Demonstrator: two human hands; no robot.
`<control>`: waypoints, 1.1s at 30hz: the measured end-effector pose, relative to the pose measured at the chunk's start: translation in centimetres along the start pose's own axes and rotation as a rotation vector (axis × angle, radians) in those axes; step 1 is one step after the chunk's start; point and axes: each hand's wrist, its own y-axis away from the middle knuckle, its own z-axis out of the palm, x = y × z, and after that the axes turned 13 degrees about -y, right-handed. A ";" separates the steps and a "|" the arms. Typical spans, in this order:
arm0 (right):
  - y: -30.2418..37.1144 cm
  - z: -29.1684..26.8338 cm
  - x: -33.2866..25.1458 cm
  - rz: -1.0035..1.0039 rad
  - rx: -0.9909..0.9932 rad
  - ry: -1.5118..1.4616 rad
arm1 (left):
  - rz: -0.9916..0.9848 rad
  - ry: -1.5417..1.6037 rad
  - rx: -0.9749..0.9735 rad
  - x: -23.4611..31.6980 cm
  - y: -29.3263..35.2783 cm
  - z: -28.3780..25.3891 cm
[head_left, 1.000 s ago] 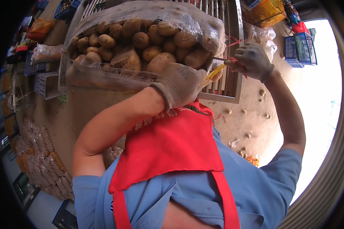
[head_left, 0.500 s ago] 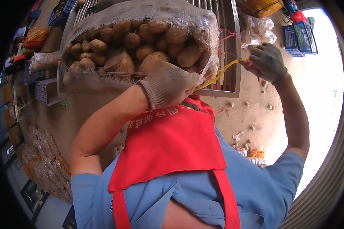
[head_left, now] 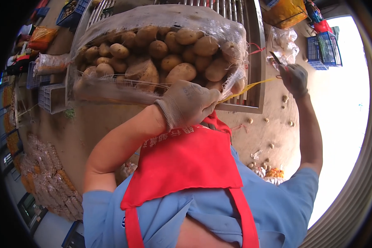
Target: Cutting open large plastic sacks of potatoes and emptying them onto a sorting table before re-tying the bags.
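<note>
A clear mesh sack (head_left: pixel 161 53) full of brown potatoes lies on a metal roller platform (head_left: pixel 257 82). My gloved left hand (head_left: pixel 190 103) grips the gathered mouth of the sack at its near edge. A yellow string (head_left: pixel 248 87) runs taut from the sack's mouth out to my gloved right hand (head_left: pixel 295 78), which is raised to the right of the sack. That hand holds the string's end together with a thin dark needle-like tool (head_left: pixel 275 58). A red apron (head_left: pixel 186 165) over a blue shirt fills the lower picture.
Loose potatoes (head_left: pixel 273 144) lie scattered on the concrete floor on the right. Blue crates (head_left: pixel 324 47) and a yellow bag (head_left: pixel 287 12) stand at the far right. Filled mesh sacks (head_left: pixel 49 177) are stacked at the left, beyond a grey crate (head_left: pixel 49 97).
My right hand has drawn away from the sack to the right, pulling the yellow string out longer and taut. My left hand keeps its grip on the sack's mouth.
</note>
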 end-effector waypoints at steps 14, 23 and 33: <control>-3.6 15.3 -23.4 1.039 1.378 -0.836 | -0.479 -0.249 0.864 -13.8 19.6 -10.5; -3.9 21.3 -22.8 0.744 1.488 -0.784 | -0.806 -0.427 0.747 -23.5 29.4 -4.0; -5.4 22.5 -20.1 0.896 1.392 -0.379 | -0.700 -0.434 0.974 -27.2 25.8 -3.2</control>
